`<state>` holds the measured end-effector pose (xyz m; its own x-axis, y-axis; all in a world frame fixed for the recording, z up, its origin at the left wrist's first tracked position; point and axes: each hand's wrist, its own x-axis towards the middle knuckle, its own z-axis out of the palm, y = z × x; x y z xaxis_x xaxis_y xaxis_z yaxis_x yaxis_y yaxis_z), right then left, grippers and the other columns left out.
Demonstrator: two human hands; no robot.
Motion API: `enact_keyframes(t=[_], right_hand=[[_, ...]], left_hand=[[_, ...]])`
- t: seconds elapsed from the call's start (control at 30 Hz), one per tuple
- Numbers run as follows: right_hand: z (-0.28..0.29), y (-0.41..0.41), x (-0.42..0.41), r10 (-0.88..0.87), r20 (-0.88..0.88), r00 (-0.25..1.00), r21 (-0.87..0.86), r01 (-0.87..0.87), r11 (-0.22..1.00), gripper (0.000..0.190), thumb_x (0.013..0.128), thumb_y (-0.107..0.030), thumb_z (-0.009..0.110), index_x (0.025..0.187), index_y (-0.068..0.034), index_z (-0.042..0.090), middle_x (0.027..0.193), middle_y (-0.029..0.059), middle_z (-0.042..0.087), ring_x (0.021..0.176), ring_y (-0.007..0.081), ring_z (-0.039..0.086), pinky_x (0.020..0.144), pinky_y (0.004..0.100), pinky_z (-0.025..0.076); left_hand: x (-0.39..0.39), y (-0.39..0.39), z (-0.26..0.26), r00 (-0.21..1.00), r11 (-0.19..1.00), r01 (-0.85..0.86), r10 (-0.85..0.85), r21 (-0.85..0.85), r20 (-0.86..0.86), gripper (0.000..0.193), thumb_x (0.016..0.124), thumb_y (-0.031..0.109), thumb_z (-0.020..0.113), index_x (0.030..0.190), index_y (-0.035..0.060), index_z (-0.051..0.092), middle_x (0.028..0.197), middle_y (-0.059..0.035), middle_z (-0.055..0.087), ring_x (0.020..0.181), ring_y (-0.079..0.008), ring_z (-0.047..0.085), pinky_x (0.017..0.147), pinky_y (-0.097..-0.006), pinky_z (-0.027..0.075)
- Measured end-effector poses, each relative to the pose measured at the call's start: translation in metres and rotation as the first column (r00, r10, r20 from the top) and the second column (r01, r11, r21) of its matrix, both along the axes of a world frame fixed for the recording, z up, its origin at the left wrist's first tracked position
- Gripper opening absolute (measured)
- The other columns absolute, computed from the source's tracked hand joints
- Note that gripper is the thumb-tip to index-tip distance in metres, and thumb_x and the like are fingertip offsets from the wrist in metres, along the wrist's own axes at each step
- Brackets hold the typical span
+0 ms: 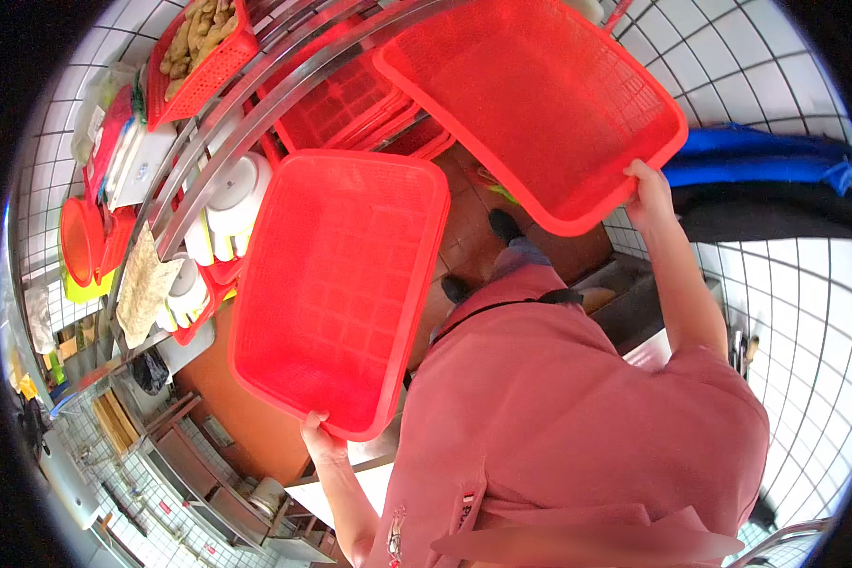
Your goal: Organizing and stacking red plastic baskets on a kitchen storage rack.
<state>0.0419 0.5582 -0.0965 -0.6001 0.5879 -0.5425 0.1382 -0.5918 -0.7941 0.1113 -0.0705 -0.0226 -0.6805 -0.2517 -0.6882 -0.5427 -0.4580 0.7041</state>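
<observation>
My left hand point(323, 434) grips the near rim of a rectangular red plastic basket point(348, 284), thumb over the edge. A doubled rim along that basket's side suggests another nested beneath it. At the upper right, my right hand point(646, 192) holds the corner of a second large red plastic basket point(539, 106) with mesh sides. Both baskets are tilted, and their visible insides hold nothing. The fingers under each rim are mostly hidden. More red baskets point(348, 99) sit on a metal rack behind them.
Metal rack rails point(284, 92) curve across the upper left, with a basket of ginger root point(199, 35) above. White bowls point(238, 184) stand on the rack. Blue fabric point(760, 156) hangs by the tiled wall at right. My shoes point(504, 226) are on the reddish tiled floor.
</observation>
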Motion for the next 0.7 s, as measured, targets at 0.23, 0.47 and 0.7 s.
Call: enact_keyframes(t=[0.23, 0.47, 0.7], right_hand=[[0.024, -0.027, 0.095, -0.112, 0.005, 0.994, -0.032, 0.112, 0.993, 0.032, 0.074, 0.000, 0.055, 0.106, 0.000, 0.057, 0.095, 0.0086, 0.064, 0.084, 0.0235, 0.064, 0.074, 0.0356, 0.053], [0.059, -0.031, 0.158, -0.129, -0.021, 0.991, -0.058, 0.128, 0.990, 0.039, 0.075, -0.002, 0.053, 0.113, 0.002, 0.055, 0.102, 0.0112, 0.064, 0.093, 0.0269, 0.063, 0.089, 0.0414, 0.051], [0.086, 0.005, 0.194, -0.181, -0.130, 0.975, -0.132, 0.163, 0.978, 0.059, 0.074, -0.008, 0.053, 0.132, 0.002, 0.046, 0.126, 0.0184, 0.057, 0.116, 0.0354, 0.056, 0.102, 0.0457, 0.046]], left_hand=[[-0.025, -0.023, -0.001, 0.985, 0.985, 0.168, -0.166, 0.039, -0.054, 0.078, 0.059, 0.002, 0.053, 0.136, 0.0005, 0.041, 0.126, -0.0139, 0.054, 0.116, -0.0326, 0.055, 0.101, -0.0472, 0.048], [-0.048, -0.026, -0.009, 0.966, 0.967, 0.253, -0.251, 0.030, -0.062, 0.078, 0.060, 0.003, 0.054, 0.137, 0.0006, 0.041, 0.127, -0.0145, 0.054, 0.118, -0.0330, 0.055, 0.102, -0.0479, 0.048], [-0.076, 0.034, -0.006, 0.950, 0.952, 0.304, -0.306, -0.043, -0.064, 0.067, 0.067, 0.001, 0.053, 0.133, 0.0007, 0.045, 0.123, -0.0129, 0.058, 0.113, -0.0298, 0.058, 0.100, -0.0441, 0.048]])
